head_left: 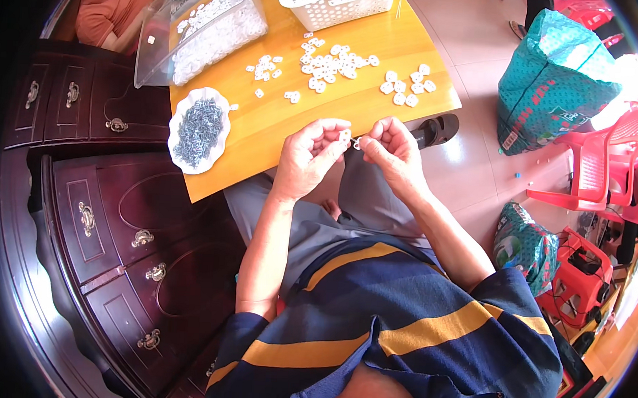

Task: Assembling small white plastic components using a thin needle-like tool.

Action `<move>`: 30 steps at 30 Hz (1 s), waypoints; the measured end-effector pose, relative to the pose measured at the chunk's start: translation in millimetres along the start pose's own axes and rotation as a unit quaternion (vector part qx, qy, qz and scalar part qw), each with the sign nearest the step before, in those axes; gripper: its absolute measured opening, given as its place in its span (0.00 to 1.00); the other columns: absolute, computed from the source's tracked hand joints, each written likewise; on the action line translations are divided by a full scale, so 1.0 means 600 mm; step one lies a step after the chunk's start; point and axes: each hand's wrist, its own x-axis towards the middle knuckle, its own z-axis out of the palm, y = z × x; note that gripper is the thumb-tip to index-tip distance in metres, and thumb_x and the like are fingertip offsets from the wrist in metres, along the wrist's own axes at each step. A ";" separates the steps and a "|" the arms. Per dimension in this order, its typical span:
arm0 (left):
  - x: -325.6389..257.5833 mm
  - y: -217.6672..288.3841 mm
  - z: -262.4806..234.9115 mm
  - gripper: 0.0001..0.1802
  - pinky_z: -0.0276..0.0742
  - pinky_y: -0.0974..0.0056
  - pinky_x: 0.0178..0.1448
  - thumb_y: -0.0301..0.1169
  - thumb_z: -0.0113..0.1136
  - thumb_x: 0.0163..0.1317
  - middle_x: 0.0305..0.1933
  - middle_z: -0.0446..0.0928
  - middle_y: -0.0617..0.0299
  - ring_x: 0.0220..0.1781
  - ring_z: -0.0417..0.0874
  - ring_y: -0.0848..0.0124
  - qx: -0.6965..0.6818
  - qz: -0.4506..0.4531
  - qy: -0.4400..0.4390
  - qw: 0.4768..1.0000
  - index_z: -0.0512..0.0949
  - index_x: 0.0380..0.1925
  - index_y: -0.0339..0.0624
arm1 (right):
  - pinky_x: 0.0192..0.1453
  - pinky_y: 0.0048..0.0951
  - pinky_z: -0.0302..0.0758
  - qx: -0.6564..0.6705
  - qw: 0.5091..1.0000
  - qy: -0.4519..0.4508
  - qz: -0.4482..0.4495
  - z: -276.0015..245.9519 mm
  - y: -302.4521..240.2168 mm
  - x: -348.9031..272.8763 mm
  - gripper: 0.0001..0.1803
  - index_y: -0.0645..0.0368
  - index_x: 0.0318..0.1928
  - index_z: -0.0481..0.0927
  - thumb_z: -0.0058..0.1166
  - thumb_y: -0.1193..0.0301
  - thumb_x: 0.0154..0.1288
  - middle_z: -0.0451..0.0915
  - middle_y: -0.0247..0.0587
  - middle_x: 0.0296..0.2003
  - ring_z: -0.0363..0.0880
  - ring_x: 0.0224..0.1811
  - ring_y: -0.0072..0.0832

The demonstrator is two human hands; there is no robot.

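My left hand (pixel 308 159) pinches a small white plastic piece (pixel 344 136) between thumb and fingertips, above my lap by the table's near edge. Close beside it, my right hand (pixel 394 157) is closed in a pinch on something tiny. A thin dark bit and a spot of white show at its fingertips, too small to name. On the table, a loose pile of white plastic pieces (pixel 332 64) lies beyond my hands. Smaller groups of the same pieces lie at its left and right (pixel 411 86). A white scalloped dish (pixel 223 139) holds many small grey metal screws or pins (pixel 199 128).
A clear bin (pixel 151 67) and a white perforated basket (pixel 341 15), both with white pieces, stand at the table's far side. Dark wooden drawers (pixel 147 213) flank my left. On the right are a teal woven bag (pixel 552 81), pink chairs (pixel 584 164) and a red stool (pixel 575 278). Another person (pixel 110 12) sits far left.
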 end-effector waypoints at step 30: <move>0.011 -0.008 0.011 0.11 0.82 0.73 0.46 0.20 0.65 0.67 0.40 0.84 0.64 0.39 0.84 0.79 0.057 0.051 -0.015 0.997 0.84 0.49 0.35 | 0.40 0.16 0.74 0.001 1.000 0.014 0.009 0.001 -0.004 0.000 0.08 0.57 0.41 0.72 0.61 0.76 0.72 0.80 0.28 0.35 0.75 0.34 0.12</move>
